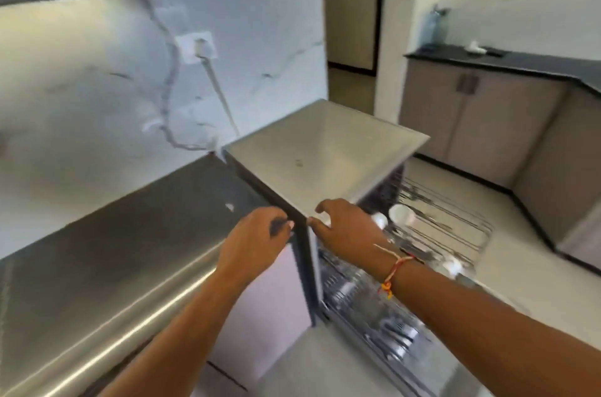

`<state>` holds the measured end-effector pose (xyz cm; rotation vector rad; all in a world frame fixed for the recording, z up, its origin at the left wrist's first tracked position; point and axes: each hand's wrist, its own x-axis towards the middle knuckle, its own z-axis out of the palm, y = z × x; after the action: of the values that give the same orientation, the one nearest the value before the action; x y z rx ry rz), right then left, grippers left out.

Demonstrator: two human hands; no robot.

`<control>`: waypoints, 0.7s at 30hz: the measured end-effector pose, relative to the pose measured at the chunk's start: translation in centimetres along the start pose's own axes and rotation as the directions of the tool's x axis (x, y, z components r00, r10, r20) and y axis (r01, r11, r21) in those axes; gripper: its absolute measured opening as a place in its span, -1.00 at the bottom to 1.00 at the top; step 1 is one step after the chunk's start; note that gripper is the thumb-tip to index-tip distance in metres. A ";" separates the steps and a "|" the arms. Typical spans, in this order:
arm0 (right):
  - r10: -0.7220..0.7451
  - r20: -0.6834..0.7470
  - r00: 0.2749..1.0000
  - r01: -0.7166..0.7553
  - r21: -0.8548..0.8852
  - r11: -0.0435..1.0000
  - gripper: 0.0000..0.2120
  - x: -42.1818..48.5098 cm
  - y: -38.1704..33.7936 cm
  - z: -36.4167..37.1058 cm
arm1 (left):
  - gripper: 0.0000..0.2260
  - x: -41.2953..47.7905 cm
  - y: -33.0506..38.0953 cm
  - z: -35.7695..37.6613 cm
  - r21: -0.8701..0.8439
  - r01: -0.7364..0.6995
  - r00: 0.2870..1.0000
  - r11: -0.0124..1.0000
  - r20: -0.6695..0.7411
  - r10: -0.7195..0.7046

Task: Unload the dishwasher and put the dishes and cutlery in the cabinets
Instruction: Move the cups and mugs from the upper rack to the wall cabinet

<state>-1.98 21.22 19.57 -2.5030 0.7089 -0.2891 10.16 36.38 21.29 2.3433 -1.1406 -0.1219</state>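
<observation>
While both hands hover empty at frame centre, the left hand [257, 235] curls loosely. The right hand [344, 230] spreads above the dishwasher [325, 149] rack [439, 227].

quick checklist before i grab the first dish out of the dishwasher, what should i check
1. Both hands free: ok. The left hand and right hand hold nothing.
2. Dishwasher open: ok. Racks stand out past its front.
3. Upper rack within reach: ok. It is pulled out just beyond the right hand.
4. Dishes to take: ok. White cups sit in the upper rack; cutlery and other items fill the lower rack, too blurred to name.
5. Set-down spot: ok. The steel counter beside the left hand is bare.
6. Target cabinet open: cannot tell. The far cabinets look shut.
</observation>
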 end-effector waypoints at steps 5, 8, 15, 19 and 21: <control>0.290 0.105 0.951 -0.293 0.010 0.956 -0.58 -7.8 12.5 -0.3 | -0.76 -0.7 6.7 12.5 -0.079 -0.029 0.951 0.996 0.306 0.052; 0.392 0.114 0.913 -0.399 0.046 0.916 -0.55 -10.9 17.0 -0.4 | -0.67 -0.5 9.5 17.1 -0.062 -0.037 0.913 0.997 0.404 0.059; 0.537 0.075 0.840 -0.542 0.111 0.833 -0.50 -13.6 23.4 -1.0 | -0.50 2.7 12.1 23.8 -0.030 -0.004 0.832 1.000 0.554 0.020; 0.572 0.075 0.817 -0.576 0.088 0.812 -0.50 -13.3 26.6 -0.6 | -0.52 5.2 12.2 27.5 -0.008 0.045 0.803 0.999 0.595 -0.031; 0.584 0.089 0.807 -0.589 0.052 0.806 -0.48 -12.6 28.3 0.0 | -0.51 6.6 11.9 29.5 0.009 0.044 0.790 0.999 0.611 -0.041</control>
<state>-24.67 7.31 3.69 -2.0732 1.3663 0.0012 -2.83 13.06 2.85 2.3863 -1.3617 -0.9663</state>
